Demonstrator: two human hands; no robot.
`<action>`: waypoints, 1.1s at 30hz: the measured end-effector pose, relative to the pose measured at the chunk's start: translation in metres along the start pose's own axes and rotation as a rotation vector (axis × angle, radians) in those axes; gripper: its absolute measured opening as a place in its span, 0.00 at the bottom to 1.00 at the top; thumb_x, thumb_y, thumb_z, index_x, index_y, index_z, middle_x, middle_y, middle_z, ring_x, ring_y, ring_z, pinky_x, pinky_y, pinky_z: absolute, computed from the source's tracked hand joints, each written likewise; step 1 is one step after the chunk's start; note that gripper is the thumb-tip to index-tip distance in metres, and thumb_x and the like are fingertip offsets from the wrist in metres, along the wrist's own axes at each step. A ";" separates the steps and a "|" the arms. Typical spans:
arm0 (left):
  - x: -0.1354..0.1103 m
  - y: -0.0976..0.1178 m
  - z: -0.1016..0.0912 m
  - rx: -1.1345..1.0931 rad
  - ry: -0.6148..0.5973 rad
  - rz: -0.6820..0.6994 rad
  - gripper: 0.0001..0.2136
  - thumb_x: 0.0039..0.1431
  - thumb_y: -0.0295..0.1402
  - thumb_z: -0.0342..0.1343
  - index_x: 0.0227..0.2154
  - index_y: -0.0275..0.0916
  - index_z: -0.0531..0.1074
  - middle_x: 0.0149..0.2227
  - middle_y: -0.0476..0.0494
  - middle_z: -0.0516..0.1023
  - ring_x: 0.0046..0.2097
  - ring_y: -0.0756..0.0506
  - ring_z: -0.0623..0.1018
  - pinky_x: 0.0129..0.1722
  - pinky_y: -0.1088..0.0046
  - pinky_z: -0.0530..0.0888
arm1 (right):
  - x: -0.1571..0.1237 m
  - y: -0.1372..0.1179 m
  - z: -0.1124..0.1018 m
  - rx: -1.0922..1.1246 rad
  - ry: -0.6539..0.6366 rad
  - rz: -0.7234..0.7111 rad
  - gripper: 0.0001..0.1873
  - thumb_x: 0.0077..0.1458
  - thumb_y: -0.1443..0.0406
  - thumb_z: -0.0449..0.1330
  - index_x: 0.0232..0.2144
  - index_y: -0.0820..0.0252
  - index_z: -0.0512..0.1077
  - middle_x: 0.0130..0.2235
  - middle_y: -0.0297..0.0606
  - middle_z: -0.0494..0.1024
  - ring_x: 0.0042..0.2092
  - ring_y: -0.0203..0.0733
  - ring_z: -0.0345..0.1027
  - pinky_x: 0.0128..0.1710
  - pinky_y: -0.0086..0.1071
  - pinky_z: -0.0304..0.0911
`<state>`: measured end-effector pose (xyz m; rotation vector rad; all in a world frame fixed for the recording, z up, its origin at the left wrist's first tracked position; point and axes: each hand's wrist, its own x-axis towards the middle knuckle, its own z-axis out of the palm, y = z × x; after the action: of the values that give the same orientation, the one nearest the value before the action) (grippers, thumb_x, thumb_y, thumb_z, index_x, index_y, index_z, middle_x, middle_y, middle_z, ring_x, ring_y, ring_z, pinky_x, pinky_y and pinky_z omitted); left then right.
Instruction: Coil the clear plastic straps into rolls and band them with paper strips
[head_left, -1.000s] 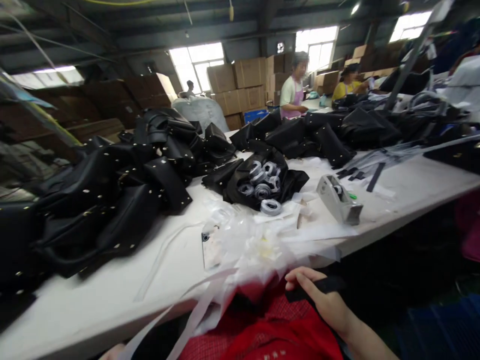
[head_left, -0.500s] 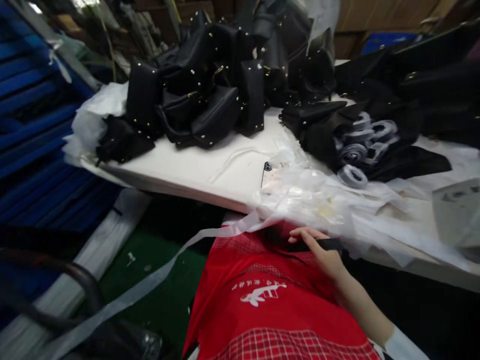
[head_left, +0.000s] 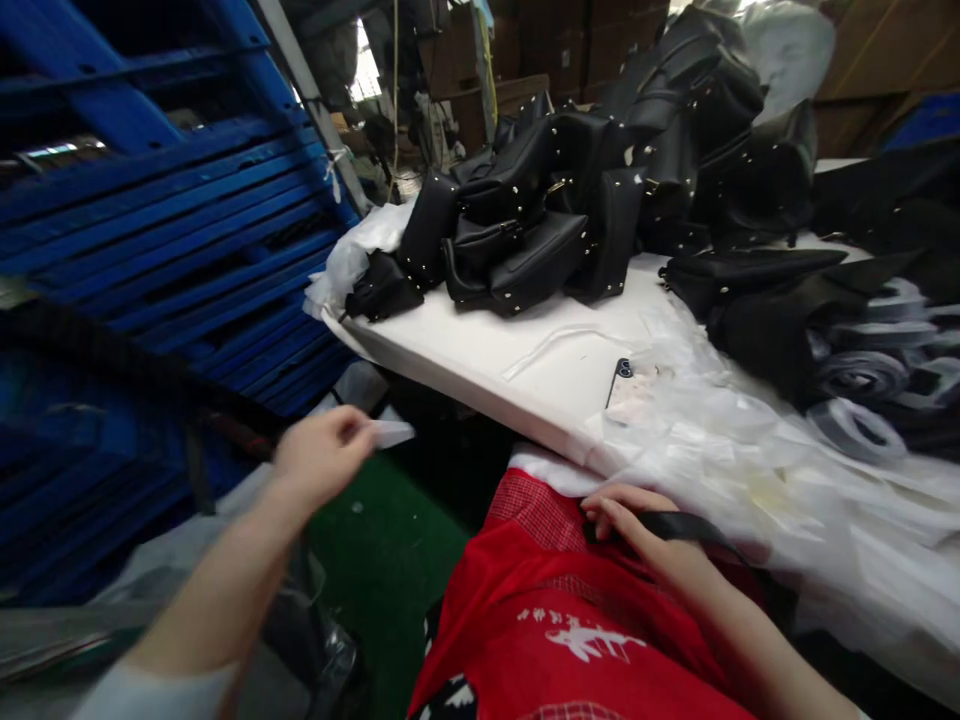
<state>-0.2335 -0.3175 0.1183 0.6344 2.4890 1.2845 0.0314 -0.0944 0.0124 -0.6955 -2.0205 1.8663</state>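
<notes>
Now raised, left hand (head_left: 324, 455) pinches white strip (head_left: 390, 433), pointing right.

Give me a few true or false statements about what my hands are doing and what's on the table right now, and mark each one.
1. The left hand pinches a small pale scrap out over the floor. True.
2. The right hand lies flat on the white table. False: it rests in the lap on the red apron, fingers on a black strap.
3. Black bags are piled on the table. True.
4. The phone lies on top of the black bags. False: it lies on the table among clear plastic wrappers.
</notes>
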 end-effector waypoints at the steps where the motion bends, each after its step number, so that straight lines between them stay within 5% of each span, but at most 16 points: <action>1: 0.017 -0.001 0.024 0.128 -0.025 0.050 0.10 0.57 0.37 0.59 0.26 0.35 0.74 0.25 0.53 0.73 0.30 0.48 0.74 0.30 0.75 0.68 | 0.003 -0.001 0.007 0.007 -0.051 0.007 0.17 0.59 0.52 0.56 0.33 0.57 0.78 0.25 0.38 0.77 0.30 0.44 0.71 0.32 0.34 0.67; 5: 0.040 -0.016 0.112 0.361 -0.144 0.283 0.16 0.56 0.41 0.58 0.18 0.37 0.69 0.18 0.53 0.67 0.23 0.51 0.66 0.24 0.75 0.56 | 0.018 0.011 0.037 0.114 -0.151 0.085 0.16 0.59 0.53 0.56 0.32 0.57 0.77 0.25 0.36 0.75 0.29 0.41 0.70 0.32 0.33 0.66; 9: 0.025 -0.026 0.144 0.053 -0.272 0.259 0.17 0.59 0.44 0.53 0.21 0.37 0.68 0.19 0.52 0.68 0.23 0.51 0.67 0.24 0.77 0.60 | 0.035 0.028 0.046 0.297 -0.068 0.181 0.19 0.54 0.55 0.61 0.46 0.57 0.73 0.38 0.39 0.78 0.35 0.41 0.71 0.40 0.36 0.66; 14: 0.018 -0.030 0.140 -0.106 -0.202 0.250 0.14 0.60 0.42 0.53 0.25 0.37 0.72 0.24 0.48 0.73 0.27 0.50 0.70 0.28 0.76 0.65 | 0.050 0.033 0.050 0.637 -0.303 0.450 0.23 0.53 0.60 0.61 0.51 0.59 0.70 0.50 0.47 0.75 0.31 0.37 0.69 0.34 0.33 0.64; 17: 0.015 -0.031 0.132 -0.100 -0.137 0.318 0.12 0.61 0.40 0.53 0.27 0.37 0.73 0.27 0.45 0.75 0.30 0.48 0.72 0.31 0.74 0.67 | 0.064 0.034 0.068 0.652 -0.339 0.523 0.27 0.49 0.64 0.62 0.54 0.56 0.68 0.51 0.45 0.74 0.29 0.37 0.69 0.31 0.32 0.63; 21: 0.008 -0.038 0.116 -0.097 -0.160 0.321 0.11 0.61 0.38 0.54 0.28 0.37 0.73 0.29 0.45 0.76 0.32 0.48 0.73 0.33 0.74 0.69 | 0.088 0.035 0.088 0.505 -0.191 0.380 0.28 0.48 0.67 0.61 0.54 0.55 0.68 0.34 0.35 0.77 0.29 0.38 0.66 0.33 0.31 0.62; 23: 0.008 -0.045 0.110 -0.103 -0.192 0.279 0.11 0.61 0.39 0.54 0.28 0.37 0.73 0.28 0.45 0.76 0.31 0.48 0.73 0.32 0.75 0.68 | 0.096 0.032 0.089 0.417 -0.239 0.305 0.24 0.50 0.65 0.60 0.52 0.56 0.70 0.29 0.32 0.75 0.31 0.39 0.66 0.36 0.32 0.63; 28: 0.019 -0.063 0.103 -0.076 -0.157 0.232 0.12 0.60 0.40 0.55 0.27 0.36 0.74 0.28 0.45 0.76 0.30 0.48 0.73 0.31 0.74 0.68 | 0.100 0.020 0.085 0.137 -0.434 0.146 0.13 0.52 0.58 0.63 0.40 0.56 0.76 0.47 0.40 0.75 0.45 0.45 0.67 0.46 0.36 0.63; 33: 0.024 -0.068 0.099 -0.087 -0.145 0.186 0.12 0.60 0.39 0.56 0.26 0.36 0.74 0.26 0.44 0.76 0.28 0.48 0.72 0.29 0.74 0.66 | 0.104 0.030 0.081 0.144 -0.238 0.212 0.20 0.48 0.49 0.65 0.34 0.58 0.73 0.31 0.37 0.73 0.32 0.41 0.68 0.32 0.32 0.66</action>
<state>-0.2296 -0.2706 0.0048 0.9206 2.2892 1.3497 -0.0940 -0.1060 -0.0368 -0.7004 -1.9889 2.2891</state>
